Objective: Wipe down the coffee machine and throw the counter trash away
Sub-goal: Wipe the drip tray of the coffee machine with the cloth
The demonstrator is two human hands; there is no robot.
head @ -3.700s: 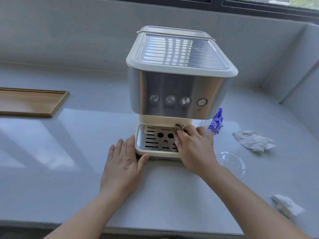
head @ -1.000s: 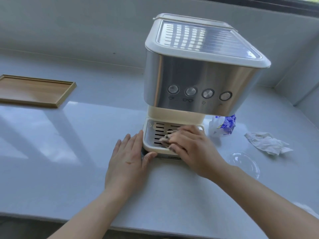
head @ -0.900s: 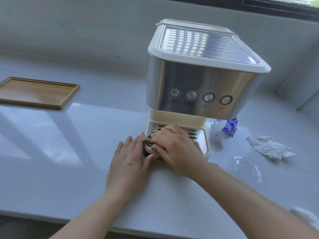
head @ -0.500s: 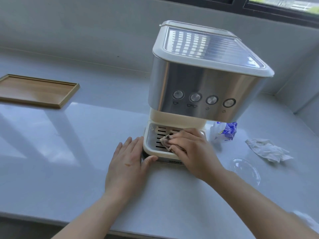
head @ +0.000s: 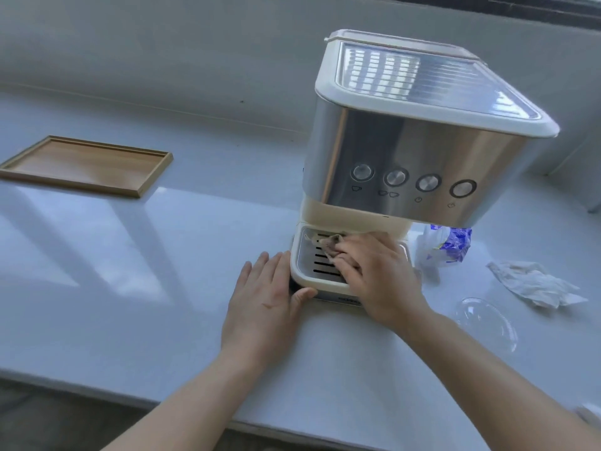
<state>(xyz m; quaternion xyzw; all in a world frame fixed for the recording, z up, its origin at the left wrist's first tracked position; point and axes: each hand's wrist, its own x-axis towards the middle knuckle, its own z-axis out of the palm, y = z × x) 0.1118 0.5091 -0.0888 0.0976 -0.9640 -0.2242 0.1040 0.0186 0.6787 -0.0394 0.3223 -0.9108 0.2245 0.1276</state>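
A steel and cream coffee machine (head: 419,157) stands on the white counter (head: 130,271). My right hand (head: 377,275) presses a small beige cloth (head: 330,244) onto the slotted drip tray (head: 304,262) under the machine's head. Most of the cloth is hidden beneath my fingers. My left hand (head: 263,304) lies flat on the counter with its thumb against the tray's front left corner. Trash lies to the right of the machine: a blue and white wrapper (head: 445,247), a crumpled white tissue (head: 536,283) and a clear plastic lid (head: 487,320).
A shallow wooden tray (head: 87,164) lies at the far left of the counter. A white scrap (head: 590,415) shows at the bottom right edge. The wall runs behind the machine and the counter's front edge (head: 97,390) is close to me.
My right hand has rubbed the cloth back and forth across the drip tray, now toward the back left. My left hand has stayed braced at the tray's corner. The view shifted left.
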